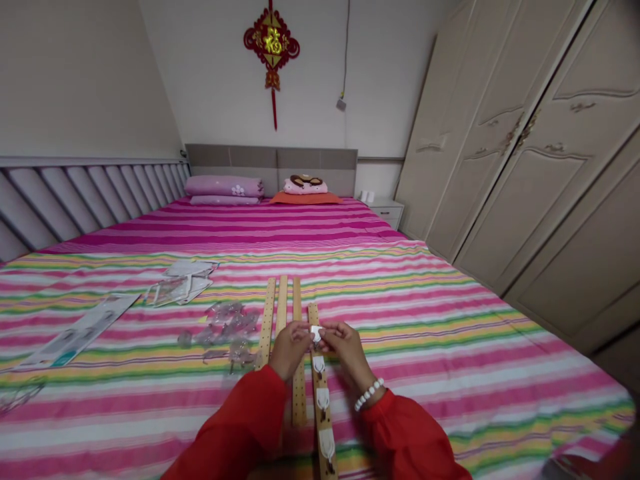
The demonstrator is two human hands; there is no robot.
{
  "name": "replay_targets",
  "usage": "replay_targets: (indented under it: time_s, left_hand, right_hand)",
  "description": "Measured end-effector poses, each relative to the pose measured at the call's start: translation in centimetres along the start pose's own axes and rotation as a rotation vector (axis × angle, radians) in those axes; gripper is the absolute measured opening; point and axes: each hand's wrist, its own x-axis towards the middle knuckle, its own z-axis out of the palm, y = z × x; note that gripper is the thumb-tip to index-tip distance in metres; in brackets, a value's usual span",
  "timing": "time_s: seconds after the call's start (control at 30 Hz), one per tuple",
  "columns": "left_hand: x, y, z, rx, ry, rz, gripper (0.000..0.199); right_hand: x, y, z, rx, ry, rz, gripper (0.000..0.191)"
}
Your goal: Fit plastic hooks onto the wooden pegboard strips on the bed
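Note:
Both my hands meet over the upper part of a perforated wooden strip (313,313) lying on the striped sheet. Between their fingertips is a small white hook (316,331), pinched by my left hand (291,348) on one side and my right hand (349,347) on the other. Whether the hook touches the wood I cannot tell. Below it on the same strip sit more white hooks (323,399) in a row. Several similar wooden strips (299,400) lie to the left, partly hidden by my left hand and red sleeve.
A heap of clear plastic pieces (233,327) lies left of the strips. Farther left are paper and plastic packaging (185,283) and a long printed card (83,333). Folded bedding (225,189) rests by the headboard (315,160). A wardrobe (540,180) stands on the right.

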Motion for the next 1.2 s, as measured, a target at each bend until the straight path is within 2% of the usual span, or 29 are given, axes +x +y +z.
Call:
replay_targets:
  time_s: [0.17, 0.37, 0.7, 1.2]
  left_hand:
    - [3.1, -0.4, 0.3, 0.088, 0.056, 0.094, 0.027]
    - [5.4, -1.2, 0.7, 0.218, 0.085, 0.024, 0.011]
    - [6.2, -2.1, 0.4, 0.406, 0.140, 0.022, 0.010]
    - [7.1, -3.2, 0.6, 0.571, 0.177, 0.027, 0.010]
  right_hand:
    - [2.5, 0.0, 0.8, -0.037, 0.022, -0.058, 0.024]
    - [4.9, 1.5, 0.6, -0.053, 0.044, -0.057, 0.020]
    - [6.4, 4.1, -0.4, -0.103, 0.068, -0.073, 0.017]
    - [7.3, 5.8, -0.5, -0.154, 0.136, -0.082, 0.019]
